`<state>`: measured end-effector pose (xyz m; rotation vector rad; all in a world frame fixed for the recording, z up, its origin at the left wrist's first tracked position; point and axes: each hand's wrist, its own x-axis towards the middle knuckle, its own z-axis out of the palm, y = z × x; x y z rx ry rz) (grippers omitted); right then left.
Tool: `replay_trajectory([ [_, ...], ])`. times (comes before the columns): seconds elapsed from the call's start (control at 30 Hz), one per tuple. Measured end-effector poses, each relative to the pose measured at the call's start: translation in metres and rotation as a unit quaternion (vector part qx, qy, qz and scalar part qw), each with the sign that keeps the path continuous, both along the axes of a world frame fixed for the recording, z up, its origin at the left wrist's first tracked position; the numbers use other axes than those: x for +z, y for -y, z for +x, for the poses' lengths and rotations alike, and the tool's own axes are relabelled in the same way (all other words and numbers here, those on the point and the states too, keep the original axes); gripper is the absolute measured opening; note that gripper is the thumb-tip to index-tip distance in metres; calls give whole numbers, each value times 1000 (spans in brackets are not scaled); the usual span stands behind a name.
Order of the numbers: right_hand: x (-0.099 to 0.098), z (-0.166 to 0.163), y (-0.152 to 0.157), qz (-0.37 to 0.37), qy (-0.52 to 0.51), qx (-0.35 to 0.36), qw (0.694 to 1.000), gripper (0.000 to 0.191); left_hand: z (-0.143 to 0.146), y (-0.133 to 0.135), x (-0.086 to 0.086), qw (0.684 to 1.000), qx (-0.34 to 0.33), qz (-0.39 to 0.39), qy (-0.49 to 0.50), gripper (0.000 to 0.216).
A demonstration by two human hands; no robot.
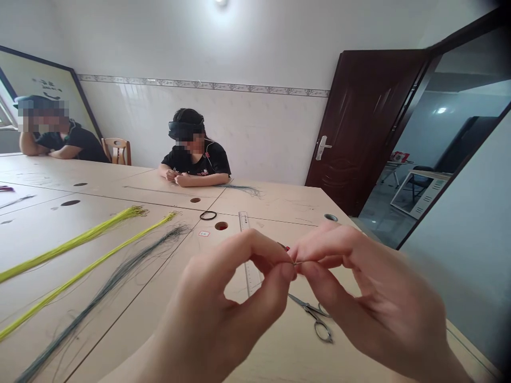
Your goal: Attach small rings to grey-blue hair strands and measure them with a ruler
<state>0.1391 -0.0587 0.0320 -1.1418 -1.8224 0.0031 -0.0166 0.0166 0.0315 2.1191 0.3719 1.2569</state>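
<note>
Fingertip to fingertip, my left hand [227, 298] and my right hand [383, 292] meet above the table, both closed in a pinch. Between them shows a short bit of thin thread [296, 263]; its ends are hidden by the fingers, and whether anything is tied to it is too small to tell. Beneath my hands lie small metal scissors [309, 308], partly covered by my right thumb. A clear ruler [252, 279] is on the table behind my left hand. Something small and red [284, 247] peeks out behind the fingertips.
On the left lie a thick yellow thread bundle [80, 242], a thinner yellow bundle [88, 271] and a grey-green bundle [115, 282]. A black ring [208, 215], a tape roll [330, 217] and a table hole [221, 226] are farther off. Two people sit across the table [167, 298].
</note>
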Motion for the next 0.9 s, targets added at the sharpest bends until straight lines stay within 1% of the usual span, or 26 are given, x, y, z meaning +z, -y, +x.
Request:
replay_trajectory([
  [0.07,-2,-1,-1,34,18,6,999,14,-1,-1,3,989,-87,-120,2,12],
  [0.13,-2,0,-1,54,42,1,998,15,-2,-3,4,960,-162,-227,-1,14],
  [0.17,-2,1,0,60,55,-5,997,16,-2,-3,4,945,-189,-266,-3,16],
  [0.23,-1,3,1,66,84,-19,994,19,-4,-5,3,920,-225,-320,-3,17],
  [0.3,-1,5,3,82,120,-16,989,24,-5,-5,1,901,-251,-353,6,18],
  [0.4,-3,7,4,106,157,-23,982,32,-6,-5,1,882,-264,-389,20,19],
  [0.47,-5,7,4,116,170,-36,978,33,-6,-5,1,888,-255,-383,16,19],
  [0.57,-6,4,3,124,169,-47,977,29,-5,-1,4,925,-192,-327,15,17],
  [0.6,-7,3,3,120,148,-47,980,27,-4,1,5,939,-163,-302,17,17],
  [0.67,-6,-1,3,104,71,-54,991,19,-3,5,7,965,-94,-245,21,17],
  [0.73,-5,-6,5,62,-16,-64,996,14,-2,9,8,981,-30,-192,26,15],
  [0.8,-2,-11,7,12,-69,-64,995,19,-2,13,7,987,12,-158,29,12],
  [0.9,3,-17,9,-74,-140,-38,987,23,-2,15,6,990,19,-139,23,13],
])
